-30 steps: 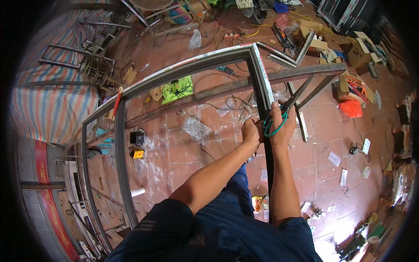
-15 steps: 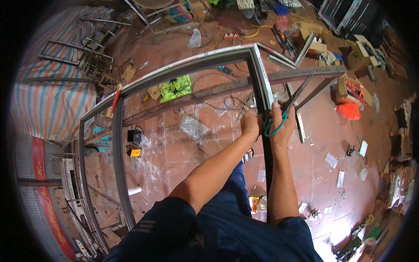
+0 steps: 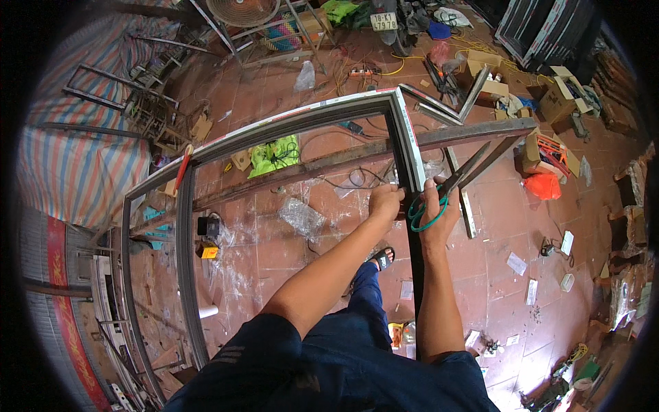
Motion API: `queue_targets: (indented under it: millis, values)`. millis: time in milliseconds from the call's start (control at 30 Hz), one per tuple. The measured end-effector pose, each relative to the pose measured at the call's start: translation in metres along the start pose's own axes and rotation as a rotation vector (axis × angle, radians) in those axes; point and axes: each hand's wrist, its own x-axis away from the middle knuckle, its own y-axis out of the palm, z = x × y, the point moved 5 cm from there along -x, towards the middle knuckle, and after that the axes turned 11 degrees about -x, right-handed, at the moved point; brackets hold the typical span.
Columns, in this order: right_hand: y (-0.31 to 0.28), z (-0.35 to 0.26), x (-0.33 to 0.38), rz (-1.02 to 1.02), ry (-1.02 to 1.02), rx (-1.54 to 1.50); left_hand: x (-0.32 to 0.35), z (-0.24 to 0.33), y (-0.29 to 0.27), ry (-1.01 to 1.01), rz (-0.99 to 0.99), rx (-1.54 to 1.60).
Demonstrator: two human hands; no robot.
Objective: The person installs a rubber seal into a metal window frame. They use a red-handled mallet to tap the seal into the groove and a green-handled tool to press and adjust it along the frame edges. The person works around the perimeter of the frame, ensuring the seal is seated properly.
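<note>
A large dark metal frame, with white protective tape along its outer edges, lies across supports before me. My right hand is closed around a pair of scissors with green handle loops. Their blades point away to the upper right, and the thumb is up against the frame's right bar. On the inner side of that same bar, my left hand is closed with its fingertips at the bar. What it pinches, if anything, is hidden. An orange-red handled tool rests on the frame's far left part.
A rusty support beam runs beneath the frame. Clear plastic wrap, cables and a yellow-green bag lie on the tiled floor. Opened cardboard boxes and an orange bag are to the right. Striped sheeting covers things at left.
Both hands have slid slightly toward me along the right bar, the scissors still in the right one. My view has shifted a little, and a sandalled foot shows more fully.
</note>
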Motion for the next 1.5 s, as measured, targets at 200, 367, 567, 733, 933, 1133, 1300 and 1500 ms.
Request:
queue_targets:
  millis: [200,367,567,733,933,1133,1300,1500]
  values:
    - [0.001,0.001,0.000,-0.002,0.014,0.011,-0.019,0.004,0.002,0.062,0.063,-0.418]
    - [0.003,-0.003,-0.001,-0.004,-0.027,-0.006,-0.017,0.004,-0.002,0.052,0.124,-0.236]
    - [0.006,-0.005,0.002,-0.002,-0.010,0.014,-0.048,0.006,-0.001,0.027,0.076,-0.235]
    - [0.004,0.004,0.000,-0.037,-0.011,0.087,-0.075,-0.017,0.000,0.214,0.188,-0.625]
    - [0.004,0.006,0.000,-0.034,0.017,0.007,-0.073,-0.010,-0.002,0.029,0.140,-0.024]
    - [0.000,0.006,0.001,-0.039,0.039,0.064,-0.077,-0.015,0.004,-0.083,0.113,-0.185]
    - [0.000,-0.003,-0.001,-0.016,0.019,0.053,-0.086,0.004,0.007,-0.020,0.048,-0.020]
    - [-0.004,0.008,-0.003,-0.025,0.020,0.032,-0.072,0.022,0.008,0.151,0.256,-0.598]
